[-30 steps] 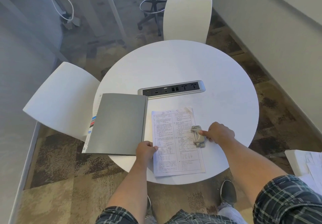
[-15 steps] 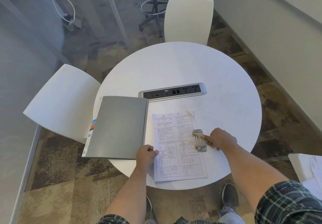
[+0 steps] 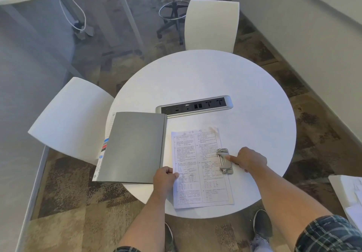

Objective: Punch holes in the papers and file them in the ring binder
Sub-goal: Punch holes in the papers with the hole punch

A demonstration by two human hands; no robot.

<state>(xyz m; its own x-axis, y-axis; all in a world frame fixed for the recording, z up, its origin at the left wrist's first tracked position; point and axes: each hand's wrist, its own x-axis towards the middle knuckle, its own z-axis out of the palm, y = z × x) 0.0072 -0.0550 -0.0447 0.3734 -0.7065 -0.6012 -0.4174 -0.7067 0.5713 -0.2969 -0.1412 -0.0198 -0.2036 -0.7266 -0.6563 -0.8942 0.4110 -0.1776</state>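
Little changed over the last second: small metal hole punch (image 3: 225, 161) still clamped on right edge of printed white papers (image 3: 201, 168). Right hand (image 3: 247, 161) loosely curled, forefinger on punch; left hand (image 3: 165, 179) pinching left edge. Punching under way. Closed grey ring binder (image 3: 133, 147) just beside; round white table (image 3: 244, 87) open beyond.

Print on the papers (image 3: 199, 165) is unreadable.

A single head-worn wide-angle camera looks steeply down from standing height onto the round white table (image 3: 225, 79) filling the frame's centre, forearms entering from the lower edge, patterned carpet floor (image 3: 64, 189) around it.
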